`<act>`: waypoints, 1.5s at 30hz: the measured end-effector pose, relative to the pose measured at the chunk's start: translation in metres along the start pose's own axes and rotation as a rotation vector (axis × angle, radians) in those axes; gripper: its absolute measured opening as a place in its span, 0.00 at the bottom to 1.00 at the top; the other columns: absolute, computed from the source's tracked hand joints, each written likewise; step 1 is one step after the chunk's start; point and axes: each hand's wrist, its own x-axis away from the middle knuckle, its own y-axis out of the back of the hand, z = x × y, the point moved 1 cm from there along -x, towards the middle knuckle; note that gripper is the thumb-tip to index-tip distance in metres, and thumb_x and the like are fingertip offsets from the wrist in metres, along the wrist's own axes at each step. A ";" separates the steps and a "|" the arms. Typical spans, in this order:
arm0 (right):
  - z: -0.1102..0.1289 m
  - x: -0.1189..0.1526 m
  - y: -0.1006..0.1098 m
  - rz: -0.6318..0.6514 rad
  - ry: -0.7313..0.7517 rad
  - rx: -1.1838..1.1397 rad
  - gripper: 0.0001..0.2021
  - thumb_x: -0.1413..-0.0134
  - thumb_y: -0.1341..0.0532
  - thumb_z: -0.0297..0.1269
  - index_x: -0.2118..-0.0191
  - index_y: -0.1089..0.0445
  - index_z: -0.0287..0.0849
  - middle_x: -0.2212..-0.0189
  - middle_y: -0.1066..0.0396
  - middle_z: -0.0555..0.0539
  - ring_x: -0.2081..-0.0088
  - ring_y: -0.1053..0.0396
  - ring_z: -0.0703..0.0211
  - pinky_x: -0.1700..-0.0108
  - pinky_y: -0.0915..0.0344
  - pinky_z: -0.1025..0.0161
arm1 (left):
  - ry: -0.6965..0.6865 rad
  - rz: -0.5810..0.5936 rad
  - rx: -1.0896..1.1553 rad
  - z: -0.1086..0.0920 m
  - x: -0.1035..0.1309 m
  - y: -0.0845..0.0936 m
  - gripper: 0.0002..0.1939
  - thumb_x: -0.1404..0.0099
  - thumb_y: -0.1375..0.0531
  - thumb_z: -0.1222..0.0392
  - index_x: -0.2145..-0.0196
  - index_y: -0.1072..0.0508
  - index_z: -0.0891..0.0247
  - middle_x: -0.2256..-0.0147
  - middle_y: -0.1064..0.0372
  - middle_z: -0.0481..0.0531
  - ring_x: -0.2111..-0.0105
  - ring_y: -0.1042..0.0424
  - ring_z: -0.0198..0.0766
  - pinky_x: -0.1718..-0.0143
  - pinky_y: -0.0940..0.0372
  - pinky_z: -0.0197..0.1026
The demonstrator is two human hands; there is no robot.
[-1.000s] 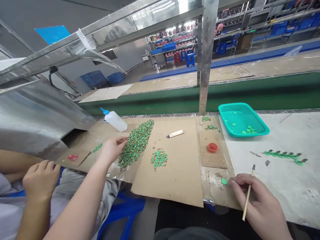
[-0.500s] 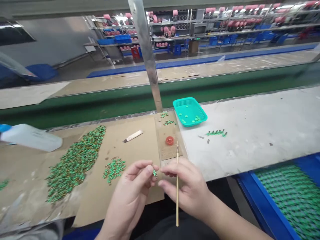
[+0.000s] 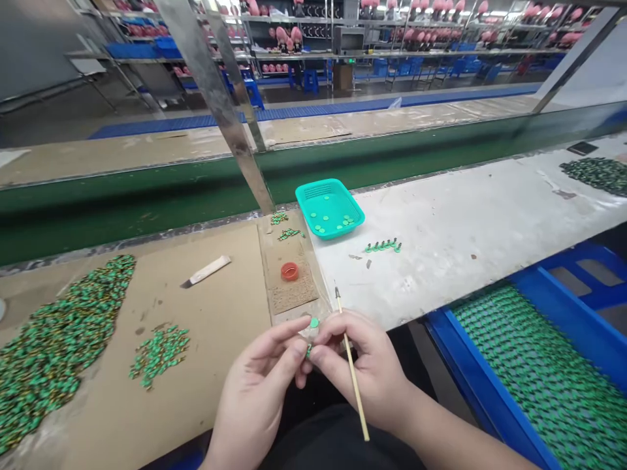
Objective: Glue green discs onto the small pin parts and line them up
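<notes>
My left hand [image 3: 262, 375] is closed in a pinch around a small green piece [image 3: 309, 350]. At its index fingertip is a round green disc [image 3: 314, 322]; whether the left or right fingers carry the disc I cannot tell. My right hand [image 3: 367, 365] is closed, its fingertips touching the same small pieces. Across its fingers lies a thin paintbrush [image 3: 353, 375] with a pale wooden handle, bristles pointing away from me. Just beyond the hands, a red cap [image 3: 289, 271] sits on a small cardboard piece [image 3: 294, 297].
A turquoise basket [image 3: 360, 219] holds several green discs. To its right stands a row of green pieces [image 3: 383, 245]. On the left lie a flat brush [image 3: 206, 271], a small heap [image 3: 159, 354] and a large heap [image 3: 68, 339] of green-and-gold pieces. A blue crate [image 3: 470, 365] is at right.
The camera view has swung right. My hands have come together, fingertips now meeting, and a green disc shows at the left index fingertip. The paintbrush has tilted.
</notes>
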 end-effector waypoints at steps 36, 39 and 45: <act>-0.040 -0.017 0.056 0.057 0.109 0.505 0.06 0.18 0.42 0.34 0.46 0.27 0.46 0.49 0.14 0.44 0.49 0.14 0.53 0.45 0.19 0.56 | -0.578 0.216 -0.872 0.028 -0.062 0.027 0.06 0.24 0.32 0.56 0.55 0.12 0.48 0.59 0.13 0.47 0.59 0.17 0.44 0.49 0.26 0.47; -0.041 -0.016 0.056 0.051 0.101 0.495 0.07 0.18 0.42 0.34 0.44 0.27 0.46 0.51 0.14 0.44 0.50 0.14 0.53 0.45 0.19 0.56 | -0.605 0.220 -0.892 0.027 -0.061 0.027 0.05 0.24 0.32 0.56 0.55 0.13 0.48 0.59 0.13 0.47 0.59 0.17 0.44 0.49 0.27 0.48; -0.042 -0.017 0.057 0.051 0.121 0.489 0.06 0.18 0.41 0.34 0.45 0.27 0.45 0.50 0.14 0.44 0.50 0.14 0.53 0.44 0.20 0.56 | -0.584 0.210 -0.911 0.026 -0.060 0.028 0.04 0.23 0.33 0.55 0.55 0.15 0.49 0.59 0.14 0.47 0.59 0.18 0.43 0.50 0.28 0.46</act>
